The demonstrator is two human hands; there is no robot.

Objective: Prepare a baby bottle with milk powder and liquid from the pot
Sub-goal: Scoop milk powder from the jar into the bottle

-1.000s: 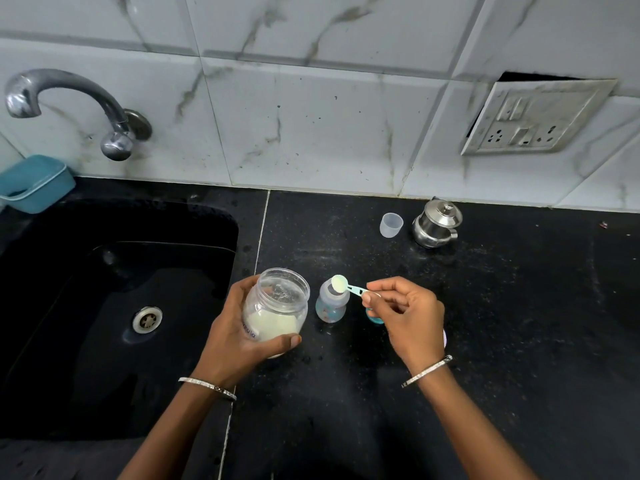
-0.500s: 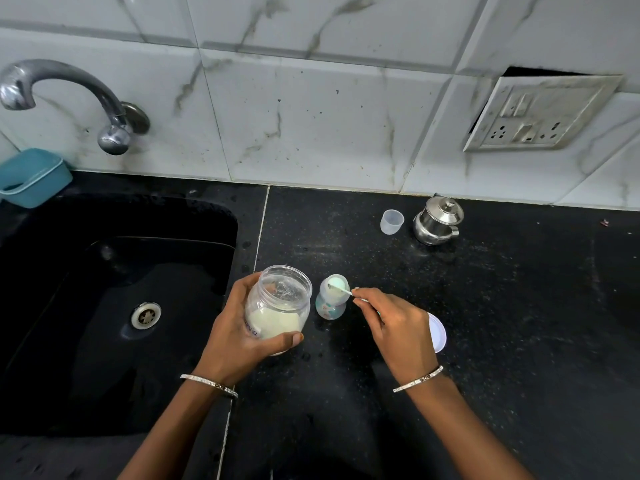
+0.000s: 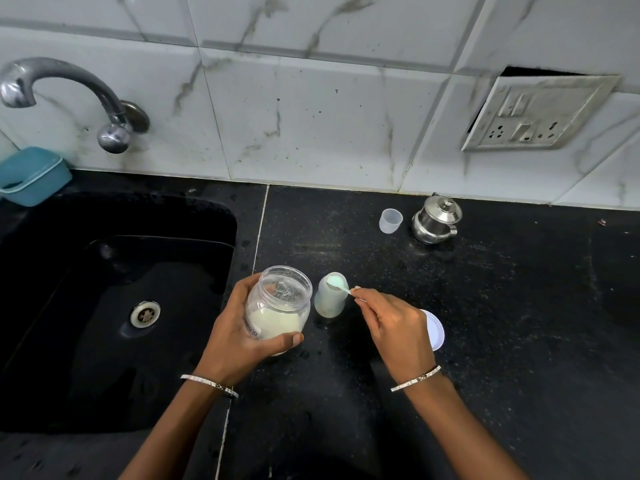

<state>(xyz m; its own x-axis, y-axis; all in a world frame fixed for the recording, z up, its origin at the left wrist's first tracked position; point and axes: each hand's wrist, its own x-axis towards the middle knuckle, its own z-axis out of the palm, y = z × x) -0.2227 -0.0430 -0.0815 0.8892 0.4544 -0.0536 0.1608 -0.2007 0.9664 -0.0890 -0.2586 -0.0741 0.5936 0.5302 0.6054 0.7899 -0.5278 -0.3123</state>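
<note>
My left hand [image 3: 239,337] grips an open clear jar of milk powder [image 3: 278,303], tilted slightly on the black counter. Just right of it stands the open baby bottle [image 3: 329,299], pale and translucent. My right hand [image 3: 394,327] pinches the handle of a small scoop [image 3: 337,283], whose bowl is turned over the bottle's mouth. A small steel pot with a lid [image 3: 436,220] stands at the back of the counter, with a small clear cap [image 3: 390,220] to its left.
A white round lid [image 3: 435,330] lies on the counter, partly under my right hand. A black sink [image 3: 114,306] with a drain fills the left side, under a steel tap [image 3: 69,95]. A teal tub [image 3: 31,174] sits at the far left. A socket plate [image 3: 540,112] hangs on the tiled wall.
My right hand has brought the scoop from above the bottle down to its mouth and turned it over. The white lid under that hand has come into sight. My left hand holds the jar still.
</note>
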